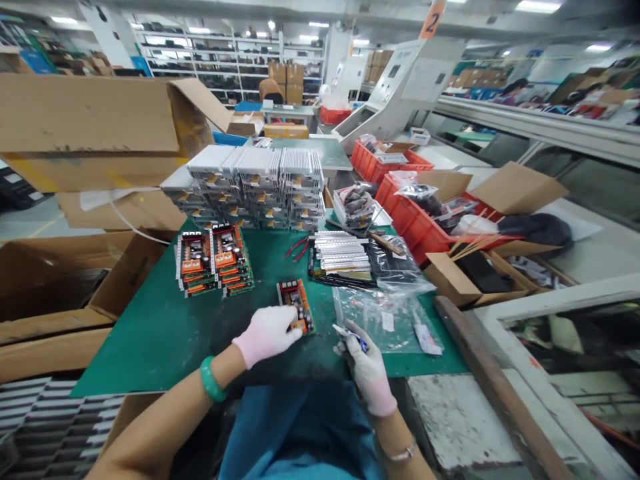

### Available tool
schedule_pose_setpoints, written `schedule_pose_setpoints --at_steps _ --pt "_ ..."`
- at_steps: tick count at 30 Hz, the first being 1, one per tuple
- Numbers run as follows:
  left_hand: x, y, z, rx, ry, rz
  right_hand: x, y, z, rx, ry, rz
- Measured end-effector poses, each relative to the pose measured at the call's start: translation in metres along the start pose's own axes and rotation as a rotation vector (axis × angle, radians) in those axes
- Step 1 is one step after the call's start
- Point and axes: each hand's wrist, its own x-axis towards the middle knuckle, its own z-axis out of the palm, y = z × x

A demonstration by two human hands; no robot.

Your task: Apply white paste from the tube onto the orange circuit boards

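My left hand (267,331), in a pink glove, rests on the near edge of an orange circuit board (295,301) lying on the green mat (160,333); its fingers curl over the board. My right hand (365,367), also gloved, is closed around a small blue-and-silver tool (350,335) just right of the board. Two stacks of similar boards (215,259) stand to the left. Clear plastic bags (385,313) lie right of my right hand.
A tall block of finned metal units (255,187) stands at the mat's far edge. Silver strips (343,253) and red cutters (299,247) lie mid-mat. Red bins (415,227) and open cartons (465,273) stand right; cardboard boxes (90,133) stand left.
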Motion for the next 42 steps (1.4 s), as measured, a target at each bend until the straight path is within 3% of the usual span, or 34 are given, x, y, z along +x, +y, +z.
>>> schedule_pose_setpoints --at_steps 3,5,10,13,18,27,34,42 --pt "-0.039 0.004 0.003 -0.044 -0.133 0.104 0.001 0.002 0.001 -0.039 -0.041 -0.001" --pt "-0.053 0.003 0.005 -0.154 -0.153 0.114 0.001 0.002 0.003 -0.058 -0.054 -0.008" --pt "-0.034 -0.008 0.011 -0.274 0.211 -0.070 -0.003 0.000 0.008 -0.130 -0.065 -0.023" --pt "-0.014 -0.012 0.016 -0.253 0.191 -0.070 -0.009 -0.003 0.011 -0.198 -0.094 -0.056" --pt "-0.015 -0.009 0.026 -0.269 0.183 0.041 -0.024 -0.011 0.013 -0.351 -0.178 -0.126" --pt "-0.049 0.001 0.021 -0.242 0.440 0.523 -0.038 -0.038 0.024 -0.560 -0.351 -0.270" --pt "-0.054 0.007 0.011 -0.121 0.469 0.589 -0.038 -0.048 0.020 -0.762 -0.468 -0.395" --pt "-0.055 0.007 0.012 -0.051 0.467 0.624 -0.038 -0.050 0.022 -0.791 -0.532 -0.429"
